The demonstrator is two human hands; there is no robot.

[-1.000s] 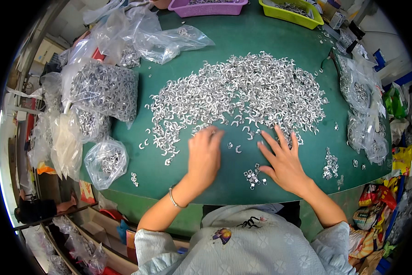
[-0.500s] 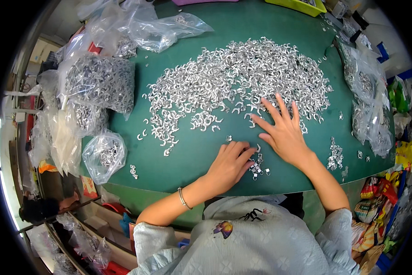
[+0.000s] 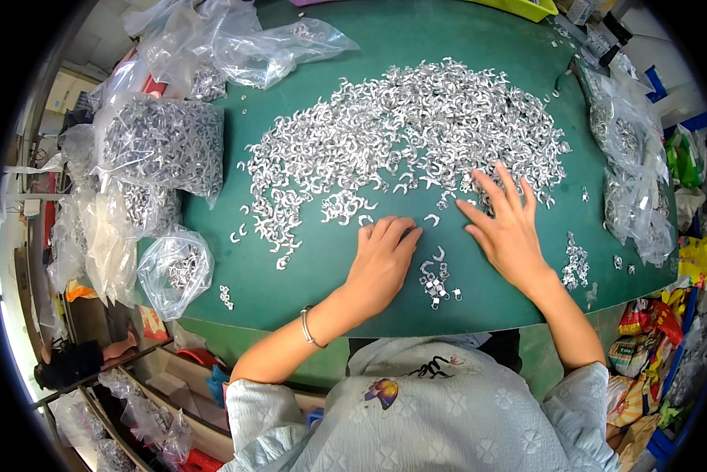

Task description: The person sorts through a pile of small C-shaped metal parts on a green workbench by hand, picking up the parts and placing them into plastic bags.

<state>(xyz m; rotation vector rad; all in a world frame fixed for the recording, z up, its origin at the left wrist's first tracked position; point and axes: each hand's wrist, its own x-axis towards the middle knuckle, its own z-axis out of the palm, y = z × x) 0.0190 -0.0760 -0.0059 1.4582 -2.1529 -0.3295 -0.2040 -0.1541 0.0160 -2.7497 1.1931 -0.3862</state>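
Note:
A wide heap of small silvery U-shaped metal pieces (image 3: 448, 110) spreads across the green table (image 3: 330, 275). At the heap's near right edge rests my right hand (image 3: 512, 240), its fingers spread and fingertips among the pieces. My left hand (image 3: 381, 263) is on the bare tabletop to the left, fingers curled and drawn together; whatever they hold, if anything, is hidden. One loose U-shaped piece (image 3: 432, 219) lies between both hands. Closer to me is a little cluster of pieces (image 3: 434, 282), some with square whitish parts.
Clear bags packed with metal pieces (image 3: 164, 145) stack up at the left, and an opened bag (image 3: 176, 267) lies below them. More filled bags (image 3: 629, 165) line the right edge. Small groups of pieces (image 3: 575, 261) sit right of my right arm. A yellow-green tray (image 3: 518, 8) stands at the back.
My left hand has moved away from the small cluster, forward toward the heap. My right hand has shifted slightly right. A loose piece now shows between the hands.

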